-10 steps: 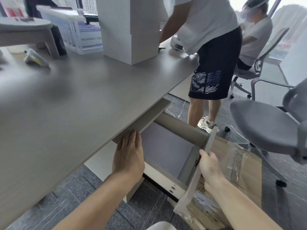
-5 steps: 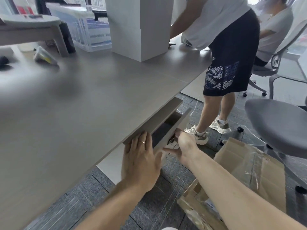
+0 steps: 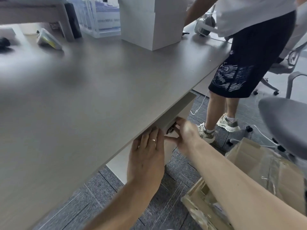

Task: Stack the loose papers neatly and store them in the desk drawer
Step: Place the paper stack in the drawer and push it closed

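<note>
The desk drawer (image 3: pixel 180 112) is pushed in under the grey desk (image 3: pixel 99 100), and only its grey front panel shows below the desk edge. My left hand (image 3: pixel 147 155), with a ring on one finger, lies flat with fingers apart against the left part of the drawer front. My right hand (image 3: pixel 184 135) is at the front's middle, fingers and thumb closed around a small metal key (image 3: pixel 171 130) in the lock. No loose papers are in view.
A person in dark shorts (image 3: pixel 242 70) stands at the desk's right end. A cardboard box (image 3: pixel 259 178) sits on the carpet under my right arm. A grey office chair (image 3: pixel 285 123) is at the right. White boxes (image 3: pixel 152 22) stand on the desk's far side.
The drawer stood wide open a second ago and is now pushed in. My right hand moved in with the front panel. My left hand stayed on the front's left side.
</note>
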{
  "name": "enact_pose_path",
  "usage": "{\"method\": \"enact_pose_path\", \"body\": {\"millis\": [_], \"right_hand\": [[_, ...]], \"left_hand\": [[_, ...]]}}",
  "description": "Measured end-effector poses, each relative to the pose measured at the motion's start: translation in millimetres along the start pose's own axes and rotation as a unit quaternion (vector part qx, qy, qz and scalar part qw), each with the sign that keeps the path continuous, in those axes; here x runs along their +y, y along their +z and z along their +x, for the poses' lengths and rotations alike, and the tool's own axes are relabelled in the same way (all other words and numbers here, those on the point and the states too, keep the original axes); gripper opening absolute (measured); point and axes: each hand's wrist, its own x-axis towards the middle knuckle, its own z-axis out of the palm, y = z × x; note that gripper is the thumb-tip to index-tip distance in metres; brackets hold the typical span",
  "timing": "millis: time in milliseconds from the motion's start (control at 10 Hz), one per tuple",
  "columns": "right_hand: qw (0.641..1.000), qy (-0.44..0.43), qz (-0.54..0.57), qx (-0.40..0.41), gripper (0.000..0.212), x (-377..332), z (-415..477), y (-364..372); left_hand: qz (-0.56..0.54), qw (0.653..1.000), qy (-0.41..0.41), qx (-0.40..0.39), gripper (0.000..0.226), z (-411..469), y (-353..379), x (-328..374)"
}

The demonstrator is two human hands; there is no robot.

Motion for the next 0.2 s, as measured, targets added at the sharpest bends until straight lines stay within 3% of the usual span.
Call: {"method": "enact_pose_path", "body": {"millis": [200], "right_hand": [[0.999,0.011,0.015,-0.037,0.030,-5,-11,-9]], "left_hand": [[0.010,1.000,-0.006,-0.018,0.065,-2,-8,0]]}}
